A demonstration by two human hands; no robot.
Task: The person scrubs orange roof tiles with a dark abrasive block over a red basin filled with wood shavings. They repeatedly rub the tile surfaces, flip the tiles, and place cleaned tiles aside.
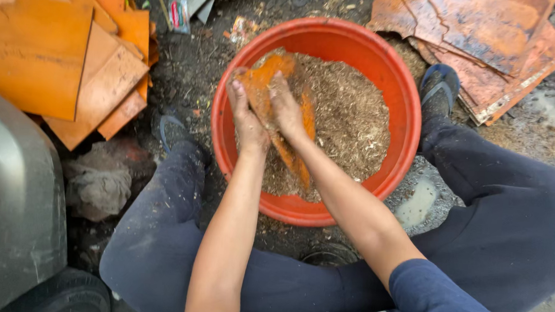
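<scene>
A red-orange plastic basin (pixel 399 93) sits on the dirt between my knees, filled with brownish sawdust-like material (pixel 348 118). An orange flat panel piece (pixel 273 71) lies slanted in the basin, dusted with the material. My left hand (pixel 245 111) grips the panel's left edge. My right hand (pixel 286 108) presses on its face, fingers spread over the surface. Both forearms reach in from the bottom of the view.
A stack of orange panels (pixel 57 49) lies at the left, and rusty-orange sheets (pixel 487 40) are piled at the upper right. A grey metal tub (pixel 7 202) stands at the lower left beside a crumpled grey rag (pixel 96 182). My legs in dark trousers flank the basin.
</scene>
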